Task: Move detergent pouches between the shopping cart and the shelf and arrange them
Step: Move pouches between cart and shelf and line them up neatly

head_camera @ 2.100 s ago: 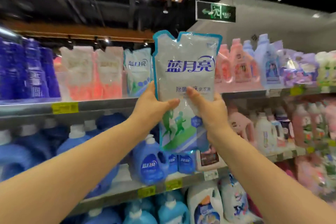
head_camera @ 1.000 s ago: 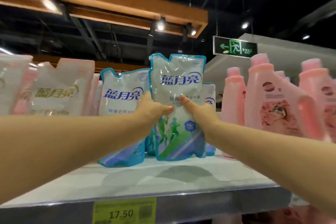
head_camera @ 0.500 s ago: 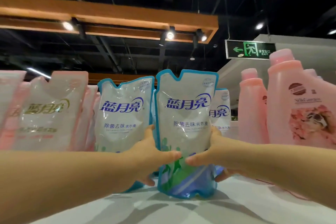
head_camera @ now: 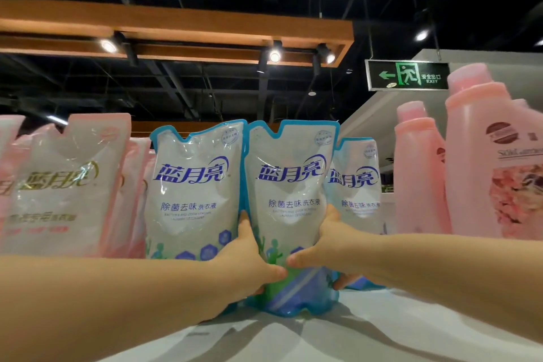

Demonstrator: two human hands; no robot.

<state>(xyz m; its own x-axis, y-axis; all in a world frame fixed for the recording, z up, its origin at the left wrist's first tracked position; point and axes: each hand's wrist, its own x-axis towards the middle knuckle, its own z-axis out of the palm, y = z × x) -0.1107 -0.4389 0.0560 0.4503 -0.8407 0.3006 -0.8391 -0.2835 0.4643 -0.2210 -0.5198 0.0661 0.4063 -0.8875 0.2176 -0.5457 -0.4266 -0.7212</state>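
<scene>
1. The held pouch (head_camera: 289, 200), blue-edged and upright, is gripped low on both sides. Its left edge is clasped by the left hand (head_camera: 246, 261) and its right edge by the right hand (head_camera: 326, 250), with each thumb laid across the printed front and the fingers curled behind.
2. The pouch is placed on the shelf (head_camera: 323, 338), at the front of the blue row. Its base appears to touch the shelf board, though part of the contact line is hidden by the hands.
3. A matching neighbour pouch (head_camera: 191, 194) stands just beside it on the left, the edges touching or nearly so. A rear pouch (head_camera: 357, 182) is seen behind its right shoulder. Pink pouches (head_camera: 61, 185) are lined further left and pink bottles (head_camera: 420, 179) to the right.
4. The step in hand is judged to be the seating and squaring of the pouch. The gusseted base is best pressed flat and spread before the grip is eased, since a soft, liquid-filled pouch is likely to slump or tip forward on a folded base.
5. The front should be turned outward and set level with the neighbour's, so that the printed names line up.
6. The hands should be released one at a time, and the neighbour should not be nudged as they are drawn back.
7. The shopping cart is not in view.
</scene>
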